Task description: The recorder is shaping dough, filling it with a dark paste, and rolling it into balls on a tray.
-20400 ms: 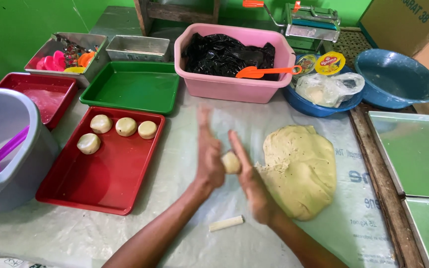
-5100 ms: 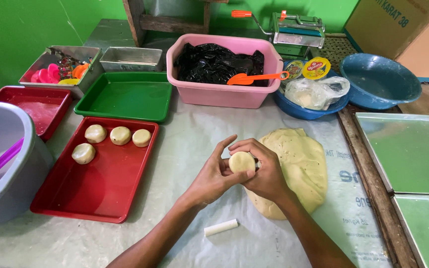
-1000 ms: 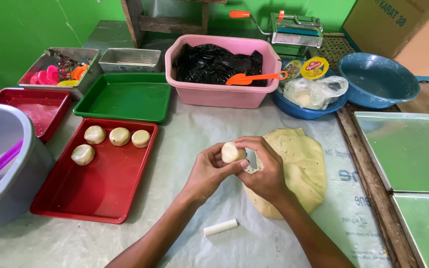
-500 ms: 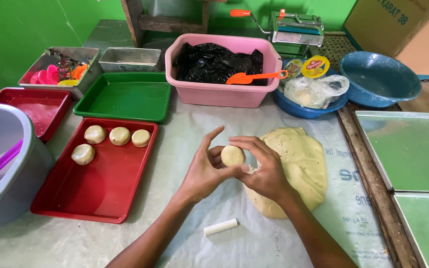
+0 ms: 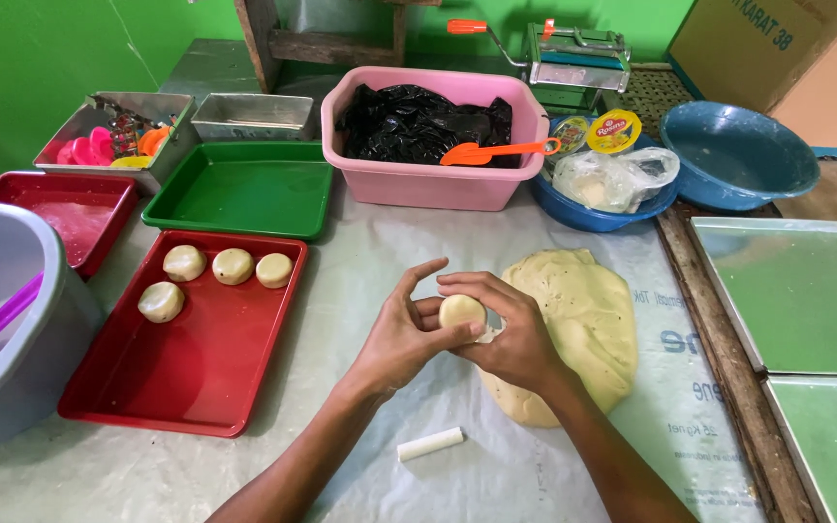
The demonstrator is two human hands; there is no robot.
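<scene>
A small round ball of pale dough [image 5: 461,311] sits between my two hands above the plastic-covered table. My left hand [image 5: 402,334] cups it from the left with the thumb under it. My right hand [image 5: 511,332] wraps it from the right with fingers curled over the top. Just right of my hands lies a large flattened mass of the same dough [image 5: 583,324]. To the left, a red tray [image 5: 186,358] carries several shaped dough pieces [image 5: 232,265] along its far end.
A short white stick [image 5: 430,444] lies near my forearms. A pink tub [image 5: 435,179] with black plastic and an orange scoop stands at the back, beside a green tray [image 5: 234,189], blue bowls [image 5: 738,155] and a grey bucket [image 5: 12,320]. Metal trays [image 5: 796,291] line the right.
My left fingers, spread apart half a second ago, have closed back around the dough ball. Both hands stay in the same place over the table.
</scene>
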